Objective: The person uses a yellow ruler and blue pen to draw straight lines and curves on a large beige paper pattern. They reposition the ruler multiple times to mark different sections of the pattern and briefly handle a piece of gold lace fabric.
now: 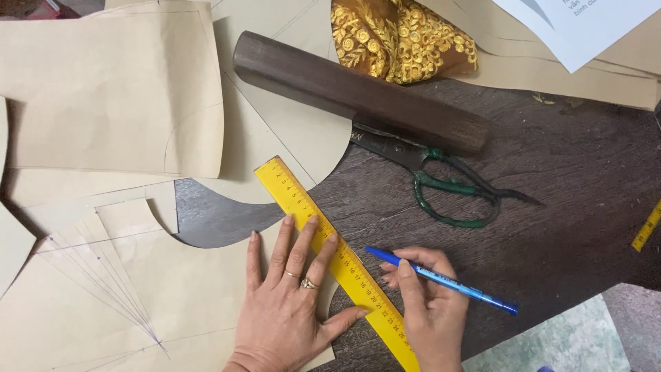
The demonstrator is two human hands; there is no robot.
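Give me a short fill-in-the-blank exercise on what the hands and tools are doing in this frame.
1. The left hand presses flat on a ruler whose colour is ____.
2. The right hand holds a blue ____ beside the ruler's edge.
3. The scissors have their blades tucked under a dark wooden ____.
4. The handles of the scissors are wrapped in ____.

Missing words: yellow; pen; block; green

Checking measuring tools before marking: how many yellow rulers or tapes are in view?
2. One yellow ruler lies diagonally under the left hand; a yellow measuring strip shows at the right edge. Others may be hidden.
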